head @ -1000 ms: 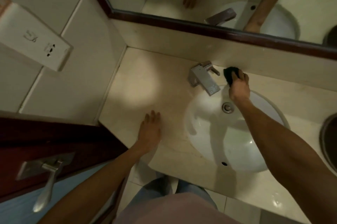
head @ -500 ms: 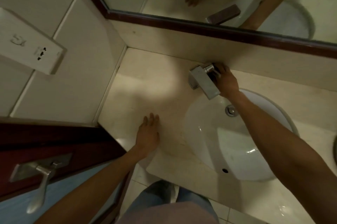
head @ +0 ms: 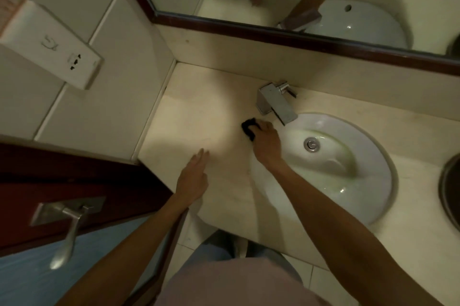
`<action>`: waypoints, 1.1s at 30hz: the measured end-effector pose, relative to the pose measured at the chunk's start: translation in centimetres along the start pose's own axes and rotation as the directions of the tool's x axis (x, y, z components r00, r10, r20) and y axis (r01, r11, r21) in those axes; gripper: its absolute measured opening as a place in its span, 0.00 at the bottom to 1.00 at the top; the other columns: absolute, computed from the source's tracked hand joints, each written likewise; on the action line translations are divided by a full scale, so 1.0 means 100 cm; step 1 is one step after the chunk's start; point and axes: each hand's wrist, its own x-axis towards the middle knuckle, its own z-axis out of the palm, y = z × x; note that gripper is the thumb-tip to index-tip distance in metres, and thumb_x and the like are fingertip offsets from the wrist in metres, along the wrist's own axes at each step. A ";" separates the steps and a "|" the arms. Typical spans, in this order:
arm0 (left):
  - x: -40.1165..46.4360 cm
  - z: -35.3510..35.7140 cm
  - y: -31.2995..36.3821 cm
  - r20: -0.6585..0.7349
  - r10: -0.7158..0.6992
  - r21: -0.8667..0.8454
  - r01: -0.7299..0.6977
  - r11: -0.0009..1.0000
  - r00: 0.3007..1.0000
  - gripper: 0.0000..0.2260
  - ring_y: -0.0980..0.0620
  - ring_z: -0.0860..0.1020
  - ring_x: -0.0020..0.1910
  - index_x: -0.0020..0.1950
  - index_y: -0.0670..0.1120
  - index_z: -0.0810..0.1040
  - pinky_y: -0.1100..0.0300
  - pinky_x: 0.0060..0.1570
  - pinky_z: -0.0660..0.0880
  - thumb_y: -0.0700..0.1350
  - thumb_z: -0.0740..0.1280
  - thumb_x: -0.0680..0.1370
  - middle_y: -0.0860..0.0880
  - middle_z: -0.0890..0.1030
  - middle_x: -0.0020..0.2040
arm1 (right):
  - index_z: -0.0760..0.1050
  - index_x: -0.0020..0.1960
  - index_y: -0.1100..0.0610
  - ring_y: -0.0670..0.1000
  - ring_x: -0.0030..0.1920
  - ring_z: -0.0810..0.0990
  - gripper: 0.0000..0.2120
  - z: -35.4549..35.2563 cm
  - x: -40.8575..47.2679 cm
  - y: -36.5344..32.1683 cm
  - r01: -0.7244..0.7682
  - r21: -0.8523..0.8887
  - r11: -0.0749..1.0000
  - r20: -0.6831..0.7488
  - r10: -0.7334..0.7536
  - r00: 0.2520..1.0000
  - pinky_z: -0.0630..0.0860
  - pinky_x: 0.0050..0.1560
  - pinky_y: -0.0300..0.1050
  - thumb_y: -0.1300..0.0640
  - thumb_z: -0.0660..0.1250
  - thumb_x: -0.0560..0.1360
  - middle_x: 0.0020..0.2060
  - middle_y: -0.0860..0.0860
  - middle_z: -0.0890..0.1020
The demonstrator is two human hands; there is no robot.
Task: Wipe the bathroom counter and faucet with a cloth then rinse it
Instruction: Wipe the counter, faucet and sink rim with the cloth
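My right hand (head: 267, 142) presses a small black cloth (head: 249, 128) onto the beige counter (head: 199, 111), just left of the sink rim and in front of the faucet. The square chrome faucet (head: 276, 104) stands behind the hand, its spout reaching over the white oval basin (head: 348, 168). Flat on the counter near its front left corner lies my left hand (head: 195, 178), fingers together and pointing forward, holding nothing.
A mirror with a dark wood frame (head: 298, 36) runs along the back wall. A white wall box (head: 49, 49) hangs on the left tiles. A dark red door with a metal lever handle (head: 67, 228) stands at lower left. A dark round bin edge (head: 450, 193) shows at the right.
My right hand moved with the cloth from behind the faucet at its right, over the faucet, down to the counter left of the basin. The left hand stayed in place.
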 end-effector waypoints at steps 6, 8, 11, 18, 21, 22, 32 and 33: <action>-0.051 0.006 -0.040 -0.013 -0.147 -0.012 0.146 0.989 0.989 0.34 0.45 0.51 0.80 0.81 0.49 0.49 0.50 0.76 0.57 0.37 0.59 0.79 0.49 0.50 0.82 | 0.84 0.58 0.55 0.62 0.57 0.80 0.16 0.026 -0.017 -0.064 0.199 0.027 0.980 0.202 -0.200 0.959 0.80 0.55 0.54 0.65 0.74 0.72 0.61 0.57 0.83; -0.066 0.008 -0.053 0.029 -0.164 0.018 0.163 0.986 0.986 0.34 0.45 0.49 0.80 0.81 0.50 0.48 0.48 0.75 0.57 0.37 0.58 0.78 0.48 0.48 0.82 | 0.82 0.64 0.54 0.63 0.65 0.75 0.17 0.030 -0.036 -0.085 0.207 0.009 0.978 0.256 -0.202 0.945 0.74 0.66 0.57 0.63 0.69 0.76 0.68 0.57 0.78; -0.081 0.010 -0.072 0.042 -0.060 0.074 0.057 0.996 0.997 0.35 0.42 0.51 0.80 0.81 0.49 0.51 0.47 0.72 0.65 0.35 0.60 0.76 0.46 0.52 0.81 | 0.78 0.69 0.53 0.64 0.72 0.69 0.18 0.048 -0.080 -0.110 0.242 0.002 0.970 0.306 -0.231 0.924 0.65 0.74 0.59 0.60 0.66 0.80 0.74 0.56 0.72; -0.077 0.004 -0.087 0.140 -0.023 0.228 -0.010 0.974 0.990 0.35 0.44 0.49 0.80 0.81 0.50 0.44 0.49 0.73 0.63 0.40 0.59 0.79 0.47 0.46 0.82 | 0.79 0.67 0.51 0.64 0.69 0.73 0.21 0.074 -0.193 -0.132 0.368 -0.001 0.930 0.317 -0.349 0.882 0.71 0.71 0.59 0.58 0.73 0.75 0.71 0.56 0.75; -0.080 0.010 -0.084 0.127 -0.035 0.226 0.006 0.974 0.991 0.35 0.43 0.49 0.80 0.81 0.49 0.45 0.48 0.75 0.60 0.39 0.60 0.79 0.46 0.46 0.82 | 0.78 0.69 0.50 0.62 0.72 0.70 0.20 0.071 -0.223 -0.126 0.385 -0.009 0.923 0.295 -0.366 0.883 0.69 0.73 0.56 0.57 0.70 0.77 0.72 0.54 0.74; -0.082 0.014 -0.081 0.114 -0.026 0.221 0.000 0.975 0.993 0.36 0.42 0.49 0.80 0.81 0.49 0.45 0.48 0.76 0.59 0.39 0.60 0.78 0.46 0.46 0.82 | 0.77 0.70 0.50 0.61 0.73 0.69 0.21 0.071 -0.232 -0.122 0.385 -0.027 0.922 0.293 -0.361 0.885 0.68 0.74 0.55 0.57 0.69 0.77 0.73 0.54 0.73; -0.101 0.065 -0.010 0.247 0.102 0.278 -0.171 0.945 0.964 0.36 0.38 0.44 0.80 0.81 0.50 0.40 0.46 0.76 0.56 0.42 0.59 0.79 0.46 0.42 0.82 | 0.72 0.74 0.49 0.58 0.72 0.70 0.32 0.026 -0.277 -0.074 -0.180 -0.172 0.968 0.039 0.189 0.981 0.74 0.70 0.55 0.62 0.74 0.72 0.74 0.52 0.72; -0.102 0.068 -0.005 0.276 0.074 0.298 -0.159 0.941 0.958 0.37 0.37 0.42 0.79 0.81 0.50 0.39 0.45 0.76 0.55 0.43 0.60 0.79 0.46 0.40 0.81 | 0.70 0.75 0.49 0.57 0.72 0.70 0.32 0.023 -0.280 -0.067 -0.240 -0.161 0.957 0.016 0.245 0.969 0.73 0.70 0.54 0.62 0.72 0.73 0.74 0.52 0.71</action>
